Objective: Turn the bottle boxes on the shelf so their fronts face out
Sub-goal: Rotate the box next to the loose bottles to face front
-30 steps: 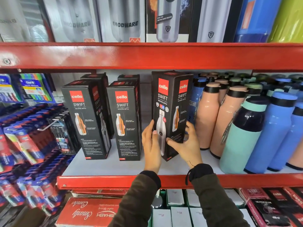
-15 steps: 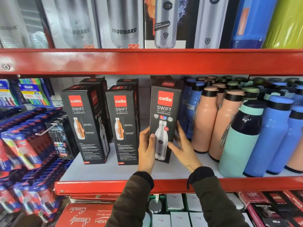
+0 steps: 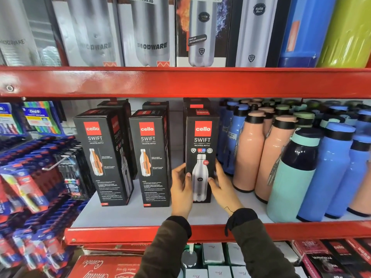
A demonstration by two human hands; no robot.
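Clasping upright box (image 3: 201, 157) between both hands' fingers (image 3: 188, 178), front facing out.

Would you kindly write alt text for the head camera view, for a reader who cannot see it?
Two bare hands, left hand and right hand, hold a black Cello Swift bottle box upright on a red-edged shelf, its front facing out. Two more Swift boxes stand to its left and loose coloured bottles crowd its right.
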